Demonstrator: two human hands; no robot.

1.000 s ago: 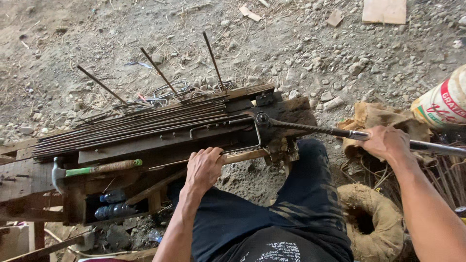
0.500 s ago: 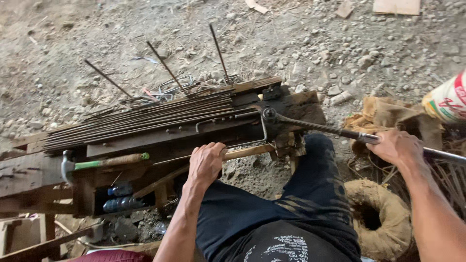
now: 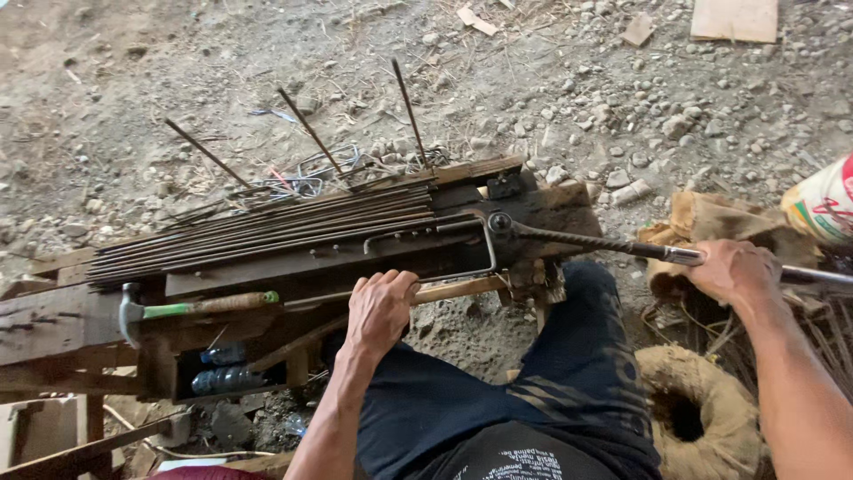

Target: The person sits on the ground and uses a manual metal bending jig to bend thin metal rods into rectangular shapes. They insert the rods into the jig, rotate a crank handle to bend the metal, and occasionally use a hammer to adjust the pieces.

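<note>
My left hand (image 3: 380,309) presses down on a thin steel rod (image 3: 462,277) at the front edge of a rough wooden bench (image 3: 53,320). The rod's far end is bent at a right angle around a pin at the bending tool's head (image 3: 499,222). My right hand (image 3: 734,269) is closed around the long metal lever (image 3: 622,245) of that tool, out to the right of the bench. A bundle of straight steel rods (image 3: 267,233) lies along the benchtop behind the bent piece.
A hammer (image 3: 191,308) with a green and wooden handle lies on the bench at left. Plastic bottles (image 3: 222,380) sit under the bench. Burlap sacks (image 3: 702,418) and a printed sack (image 3: 822,209) are at right. Gravel ground and loose rods (image 3: 306,133) lie beyond.
The lever and my right hand have swung slightly toward me and the rod's end bend has tightened. The view has shifted a little to the left.
</note>
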